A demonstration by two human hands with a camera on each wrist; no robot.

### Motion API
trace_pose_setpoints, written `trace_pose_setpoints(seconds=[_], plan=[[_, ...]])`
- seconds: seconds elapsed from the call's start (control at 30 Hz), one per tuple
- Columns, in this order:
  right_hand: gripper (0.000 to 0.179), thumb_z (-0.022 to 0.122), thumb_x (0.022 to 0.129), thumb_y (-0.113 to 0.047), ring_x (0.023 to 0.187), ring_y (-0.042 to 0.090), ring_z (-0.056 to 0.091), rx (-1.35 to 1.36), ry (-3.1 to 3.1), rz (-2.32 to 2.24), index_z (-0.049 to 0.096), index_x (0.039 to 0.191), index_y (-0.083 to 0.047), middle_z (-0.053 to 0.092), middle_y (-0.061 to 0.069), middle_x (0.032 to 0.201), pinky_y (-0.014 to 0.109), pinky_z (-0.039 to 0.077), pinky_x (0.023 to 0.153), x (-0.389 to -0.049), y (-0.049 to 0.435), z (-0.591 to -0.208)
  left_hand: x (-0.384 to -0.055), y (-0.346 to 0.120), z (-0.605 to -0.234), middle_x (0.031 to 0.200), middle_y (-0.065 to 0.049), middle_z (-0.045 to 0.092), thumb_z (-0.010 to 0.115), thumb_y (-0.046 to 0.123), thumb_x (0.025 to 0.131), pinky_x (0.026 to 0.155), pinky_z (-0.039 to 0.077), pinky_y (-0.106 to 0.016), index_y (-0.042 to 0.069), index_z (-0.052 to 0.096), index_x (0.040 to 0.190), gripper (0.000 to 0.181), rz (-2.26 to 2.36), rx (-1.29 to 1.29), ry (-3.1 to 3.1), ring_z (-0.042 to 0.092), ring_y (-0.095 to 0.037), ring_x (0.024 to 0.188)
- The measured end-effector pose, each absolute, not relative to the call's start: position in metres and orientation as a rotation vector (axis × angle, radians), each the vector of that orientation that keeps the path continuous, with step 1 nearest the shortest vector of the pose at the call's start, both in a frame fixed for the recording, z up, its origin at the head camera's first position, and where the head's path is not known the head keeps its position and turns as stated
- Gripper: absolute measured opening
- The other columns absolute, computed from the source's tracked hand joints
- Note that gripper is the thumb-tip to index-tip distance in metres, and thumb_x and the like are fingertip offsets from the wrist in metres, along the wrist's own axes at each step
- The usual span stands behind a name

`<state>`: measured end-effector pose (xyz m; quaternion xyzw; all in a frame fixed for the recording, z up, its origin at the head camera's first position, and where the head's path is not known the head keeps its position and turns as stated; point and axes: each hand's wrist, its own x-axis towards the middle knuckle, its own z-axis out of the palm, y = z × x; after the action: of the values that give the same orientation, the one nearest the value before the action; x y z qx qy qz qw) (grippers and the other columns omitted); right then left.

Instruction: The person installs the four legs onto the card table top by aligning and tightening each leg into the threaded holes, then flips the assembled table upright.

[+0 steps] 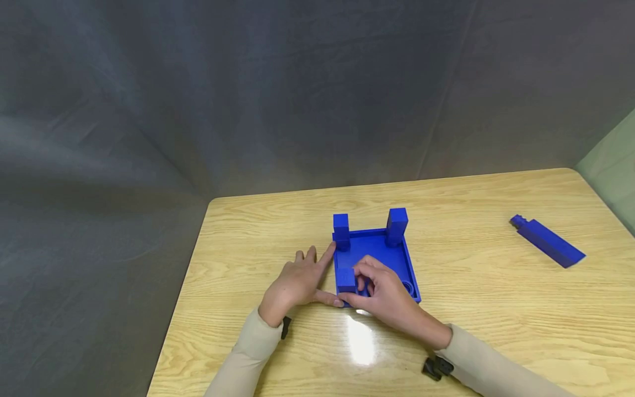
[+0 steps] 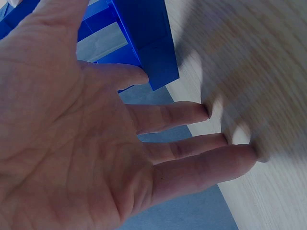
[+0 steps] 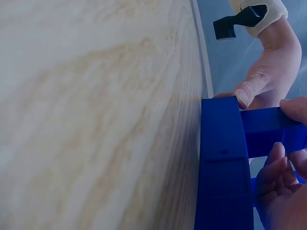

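A shallow blue square tray [image 1: 369,251] lies on the table with square blue legs standing at its corners. My right hand [image 1: 384,289] pinches the near-left leg [image 1: 345,279] between thumb and fingers; in the right wrist view that leg [image 3: 264,127] stands upright from the tray's corner. Along the tray's left side, my left hand [image 1: 297,281] is spread, its index finger at the far-left corner and its thumb at the near-left one. The far-left leg [image 1: 341,227] and far-right leg [image 1: 397,223] stand upright. A round socket [image 1: 408,287] shows at the near-right corner, partly behind my right hand.
A loose blue leg [image 1: 552,243] with a threaded end lies on its side at the right of the wooden table [image 1: 476,264]. Behind the table hangs a dark grey curtain [image 1: 317,94]. The table's left edge runs left of my left arm.
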<state>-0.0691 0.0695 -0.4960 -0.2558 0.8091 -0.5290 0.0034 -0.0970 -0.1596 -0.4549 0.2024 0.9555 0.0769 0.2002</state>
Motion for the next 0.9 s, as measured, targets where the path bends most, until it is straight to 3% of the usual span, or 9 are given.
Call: trace_pose_setpoints(seconds=[0.3,0.6,0.77,0.9], plan=[[0.029,0.097,0.086,-0.024,0.066,0.007,0.050,-0.789,2.570,-1.623,0.070,0.094,-0.020,0.051,-0.003,0.081,0.023,0.042,0.058,-0.068,0.069,-0.492,-0.097,-0.160,-0.455,0.159,-0.031,0.044,0.084,0.075,0.081,0.083,0.057,-0.050,0.020,0.015,0.178,0.131,0.216,0.573,2.672,0.054,-0.042,0.119],[0.029,0.096,0.087,-0.015,0.067,0.009,0.053,-0.719,2.510,-1.680,0.073,0.102,-0.011,0.055,0.000,0.084,0.023,0.046,0.058,-0.064,0.068,-0.490,-0.096,-0.158,-0.452,0.160,-0.038,0.039,0.088,0.071,0.081,0.094,0.058,-0.059,0.018,0.016,0.178,0.132,0.329,0.558,2.645,0.049,-0.057,0.136],[0.027,0.092,0.090,-0.013,0.069,0.009,0.055,-0.714,2.460,-1.680,0.073,0.109,-0.008,0.058,0.003,0.087,0.024,0.048,0.060,-0.062,0.070,-0.485,-0.092,-0.156,-0.451,0.165,-0.043,0.029,0.088,0.072,0.081,0.106,0.050,-0.067,0.018,0.013,0.178,0.134,0.359,0.495,2.625,0.033,-0.068,0.147],[0.026,0.088,0.093,-0.012,0.069,0.007,0.054,-0.742,2.471,-1.622,0.074,0.115,-0.008,0.060,0.004,0.090,0.025,0.048,0.060,-0.061,0.076,-0.481,-0.092,-0.157,-0.451,0.166,-0.042,0.030,0.087,0.073,0.081,0.116,0.038,-0.071,0.020,0.013,0.178,0.133,0.350,0.486,2.632,0.032,-0.067,0.149]])
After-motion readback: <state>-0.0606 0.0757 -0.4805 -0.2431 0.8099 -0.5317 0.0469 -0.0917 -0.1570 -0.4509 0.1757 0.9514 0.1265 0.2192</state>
